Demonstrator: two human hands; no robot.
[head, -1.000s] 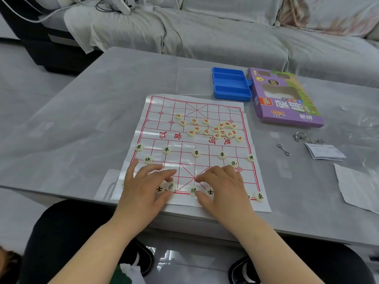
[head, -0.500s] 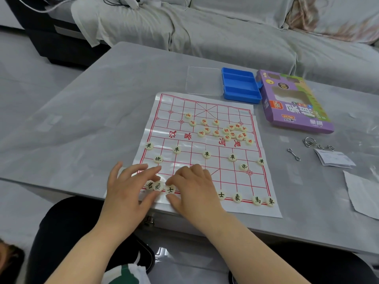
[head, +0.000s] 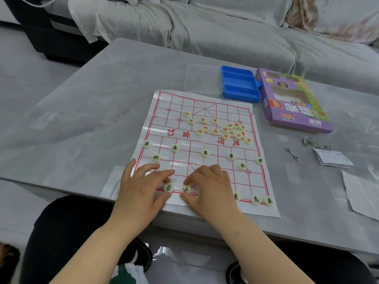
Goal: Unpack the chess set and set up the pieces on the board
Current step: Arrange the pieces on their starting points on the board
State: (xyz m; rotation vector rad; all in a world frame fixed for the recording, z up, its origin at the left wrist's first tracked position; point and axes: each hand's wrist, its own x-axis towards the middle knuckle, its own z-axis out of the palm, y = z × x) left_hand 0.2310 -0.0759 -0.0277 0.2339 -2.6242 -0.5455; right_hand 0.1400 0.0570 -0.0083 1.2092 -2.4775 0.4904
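Shifted leftward along the near rank of the white red-gridded plastic board (head: 184, 160), left hand (head: 141, 187) pinches the cream 象 disc (head: 168, 188) and right hand (head: 209, 187) the cream 士 disc (head: 186, 189) (red-lettered discs (head: 231, 130) remain heaped), so black's back rank nears completion.

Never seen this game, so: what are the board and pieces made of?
The board is likely thin plastic film or coated paper: glossy, with fold creases and a wavy edge. The pieces are probably plastic: smooth cream discs with red or black characters.
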